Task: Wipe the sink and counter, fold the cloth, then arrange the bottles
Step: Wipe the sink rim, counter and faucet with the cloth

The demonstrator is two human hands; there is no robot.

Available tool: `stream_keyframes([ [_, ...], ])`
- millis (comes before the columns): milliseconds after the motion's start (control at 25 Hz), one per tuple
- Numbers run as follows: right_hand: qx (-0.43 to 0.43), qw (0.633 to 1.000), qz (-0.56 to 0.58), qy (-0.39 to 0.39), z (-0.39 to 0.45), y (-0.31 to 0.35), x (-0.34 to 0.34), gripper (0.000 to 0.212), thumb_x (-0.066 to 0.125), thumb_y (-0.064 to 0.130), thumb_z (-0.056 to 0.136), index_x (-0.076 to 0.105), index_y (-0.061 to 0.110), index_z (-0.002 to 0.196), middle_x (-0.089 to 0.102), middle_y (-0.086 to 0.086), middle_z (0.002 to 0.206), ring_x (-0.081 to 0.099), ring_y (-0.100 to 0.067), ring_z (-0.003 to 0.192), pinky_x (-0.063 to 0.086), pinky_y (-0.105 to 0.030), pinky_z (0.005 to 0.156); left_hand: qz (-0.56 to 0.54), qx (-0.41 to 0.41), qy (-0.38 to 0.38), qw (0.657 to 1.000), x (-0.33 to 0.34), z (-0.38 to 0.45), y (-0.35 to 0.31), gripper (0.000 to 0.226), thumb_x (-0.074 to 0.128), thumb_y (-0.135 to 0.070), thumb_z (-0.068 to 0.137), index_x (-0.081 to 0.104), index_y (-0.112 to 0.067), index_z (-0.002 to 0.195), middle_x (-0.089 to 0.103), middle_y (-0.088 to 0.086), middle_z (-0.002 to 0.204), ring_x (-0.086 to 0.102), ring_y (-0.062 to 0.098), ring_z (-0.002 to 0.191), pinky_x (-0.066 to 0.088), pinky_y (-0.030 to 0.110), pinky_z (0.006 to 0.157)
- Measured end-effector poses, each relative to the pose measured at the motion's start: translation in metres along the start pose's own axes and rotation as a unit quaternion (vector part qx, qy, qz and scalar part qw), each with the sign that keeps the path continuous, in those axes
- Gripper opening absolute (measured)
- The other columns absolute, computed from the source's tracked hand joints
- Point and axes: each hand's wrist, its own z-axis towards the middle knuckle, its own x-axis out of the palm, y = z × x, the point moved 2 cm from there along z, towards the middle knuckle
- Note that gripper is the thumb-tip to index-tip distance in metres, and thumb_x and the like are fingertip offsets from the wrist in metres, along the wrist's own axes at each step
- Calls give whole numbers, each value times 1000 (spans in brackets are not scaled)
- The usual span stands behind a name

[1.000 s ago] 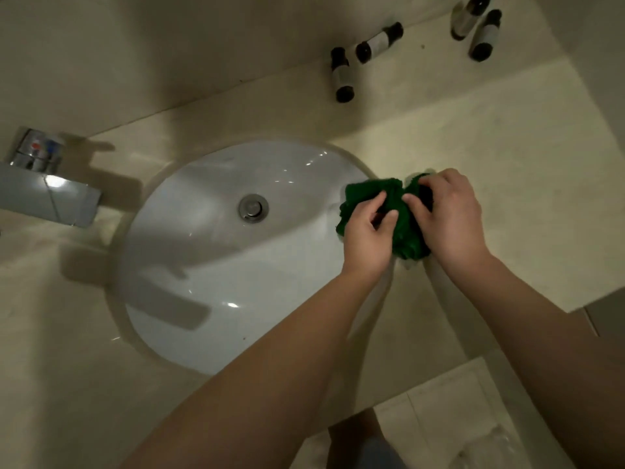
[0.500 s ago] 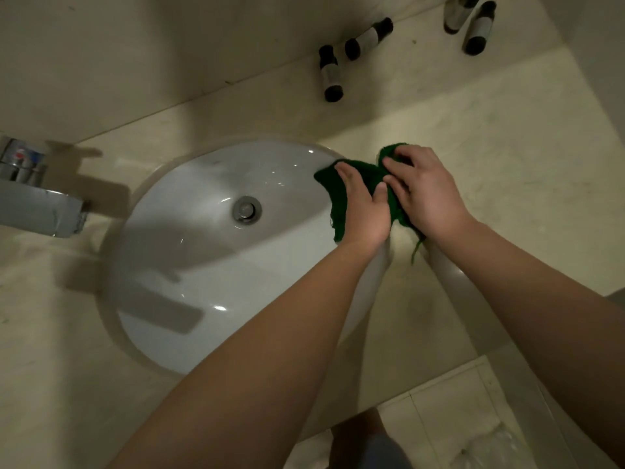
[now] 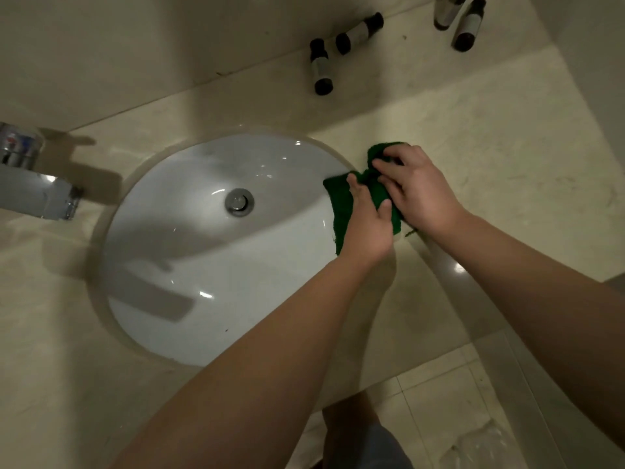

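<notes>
Cloth (image 3: 341, 211) pinched by both hands' fingers (image 3: 384, 179); sink (image 3: 189, 265) edge.

Sink (image 3: 189, 265): white ceramic, smooth, glossy with bright glints.
Counter (image 3: 490, 157): pale beige stone, polished, faintly veined.
Cloth (image 3: 341, 211): dark green fabric, nubbly, matt, a loose thread at its edge.
Tap (image 3: 33, 194): shiny chromed metal.
Drain (image 3: 239, 202): bright metal.
Bottles (image 3: 321, 67): dark, glossy, pale labels.

Both hands cover much of the green cloth (image 3: 341, 211); the tap (image 3: 30, 194) is cropped.
</notes>
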Motion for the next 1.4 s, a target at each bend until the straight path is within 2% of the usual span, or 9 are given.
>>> stream_keyframes([
  [240,35,999,-18,-3,-90,39,1,34,63,-7,83,64,-3,117,61,-25,117,57,-43,102,48,-42,88,144,54,116,981,-10,-69,34,58,36,-16,102,9,-12,153,30,9,154,45,22,129,32,23,104],
  [320,54,998,-12,-3,-121,63,6,35,64,-7,82,64,-3,117,61,-25,118,57,-43,104,45,-40,92,188,71,125,972,-19,-98,49,54,36,-16,102,16,-12,152,37,8,151,47,21,127,33,20,100],
  [480,98,995,-2,-6,-170,117,21,35,64,-4,84,63,-2,118,61,-24,119,57,-41,108,44,-39,95,241,94,133,957,-45,-145,78,50,36,-14,102,26,-13,150,31,4,155,40,19,135,31,24,109],
  [680,142,990,-11,-4,-192,161,39,37,62,-1,86,60,-1,123,59,-22,123,55,-39,113,47,-41,96,265,107,132,949,-70,-172,96,43,36,-13,102,38,-12,144,51,9,140,51,22,124,37,27,102],
  [800,129,991,-16,-2,-190,155,40,36,64,1,86,61,1,121,59,-22,124,56,-37,115,51,-42,93,251,107,116,955,-66,-172,98,41,37,-11,101,40,-12,142,54,9,136,53,22,119,39,24,96],
  [960,119,993,-14,-23,-176,128,30,35,65,-2,84,64,1,118,60,-24,122,58,-39,112,49,-41,93,193,103,100,971,-47,-155,86,44,39,-9,101,36,-10,145,42,9,148,41,19,135,30,27,114],
  [1120,123,992,-9,-32,-139,79,15,33,60,-2,87,63,0,120,58,-26,125,54,-41,117,42,-40,100,177,81,79,978,-21,-117,52,43,37,-11,101,36,-9,144,51,11,139,55,22,114,37,17,87],
  [1200,98,994,-14,-41,-119,54,10,31,59,-1,87,64,-2,118,59,-27,123,55,-43,115,41,-40,100,155,56,57,985,-9,-92,37,46,36,-11,102,30,-10,147,56,12,132,58,22,107,38,19,82],
  [1400,4,999,-28,-35,-67,7,-1,31,63,-4,84,65,-4,115,60,-31,118,57,-48,108,44,-46,96,91,-11,-1,996,7,-44,11,58,35,-11,101,9,-9,153,52,15,136,56,27,113,44,31,95],
])
